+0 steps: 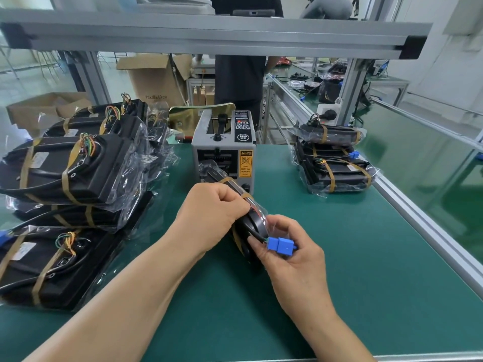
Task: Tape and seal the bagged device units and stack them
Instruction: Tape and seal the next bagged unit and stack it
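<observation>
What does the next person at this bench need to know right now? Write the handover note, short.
Left hand: gripping the top of the bagged unit in work, which stands on edge in front of the tape dispenser.
Right hand: holding the same unit's lower end, at its blue connector.
Done: brown tape already shows on this unit; taped units are stacked on the left and a smaller stack sits far right.
Left: finish sealing this unit, then stack it. Whether any untaped units remain cannot be told.
</observation>
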Tool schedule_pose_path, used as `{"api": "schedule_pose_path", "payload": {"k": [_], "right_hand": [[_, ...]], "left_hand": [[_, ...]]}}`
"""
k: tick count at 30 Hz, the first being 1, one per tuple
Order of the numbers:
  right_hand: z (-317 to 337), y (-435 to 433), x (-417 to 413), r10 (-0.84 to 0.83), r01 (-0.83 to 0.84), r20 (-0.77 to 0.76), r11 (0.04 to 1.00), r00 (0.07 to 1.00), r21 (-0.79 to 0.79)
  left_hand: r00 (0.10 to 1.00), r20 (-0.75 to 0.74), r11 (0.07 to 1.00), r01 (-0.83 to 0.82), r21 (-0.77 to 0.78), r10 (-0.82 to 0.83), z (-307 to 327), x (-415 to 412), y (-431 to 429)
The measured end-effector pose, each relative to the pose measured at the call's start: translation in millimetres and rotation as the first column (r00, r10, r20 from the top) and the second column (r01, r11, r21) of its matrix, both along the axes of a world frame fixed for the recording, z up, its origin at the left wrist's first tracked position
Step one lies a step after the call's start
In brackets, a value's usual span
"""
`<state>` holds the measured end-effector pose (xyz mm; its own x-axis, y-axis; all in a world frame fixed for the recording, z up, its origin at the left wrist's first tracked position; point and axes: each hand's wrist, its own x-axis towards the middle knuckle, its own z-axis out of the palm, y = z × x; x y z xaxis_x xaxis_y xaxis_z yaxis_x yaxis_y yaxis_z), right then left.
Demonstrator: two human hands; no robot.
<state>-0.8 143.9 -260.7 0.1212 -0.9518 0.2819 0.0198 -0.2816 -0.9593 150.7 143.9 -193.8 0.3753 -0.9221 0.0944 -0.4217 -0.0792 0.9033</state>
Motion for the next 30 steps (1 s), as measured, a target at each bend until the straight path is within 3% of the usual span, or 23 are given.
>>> {"api": "schedule_pose_path", "payload": {"k": [12,18,24,27,30], "right_hand": [[-1,0,-2,0.012,-0.012,0.003,1.0,1.0,0.016],[0,1,-3,0.025,-0.025,-0.027,1.0,0.999,0.008],[25,-23,-32,0.297,-0.288,-0.121,0.954,0.947,0.083],[34,-36,-39,0.348,-0.343,-0.174,0.937,0.921,0.057],[45,-51,-51,0.494,-0.477,-0.232,0.87,0.838,0.127]], "left_hand": [[0.992,0.122,0.999,0.024,-0.049,-0.018,-7,0,-1],[0.994,0.066,0.994,-0.086,-0.061,0.09,-14,4,-8],[0.996,0.073,0.997,-0.046,-0.064,0.051,-16,9,-13],[0.996,0.087,0.997,0.032,-0.07,-0.026,-14,10,-14],[0.994,0.087,0.996,0.073,-0.043,-0.069,-10,13,-13]]}}
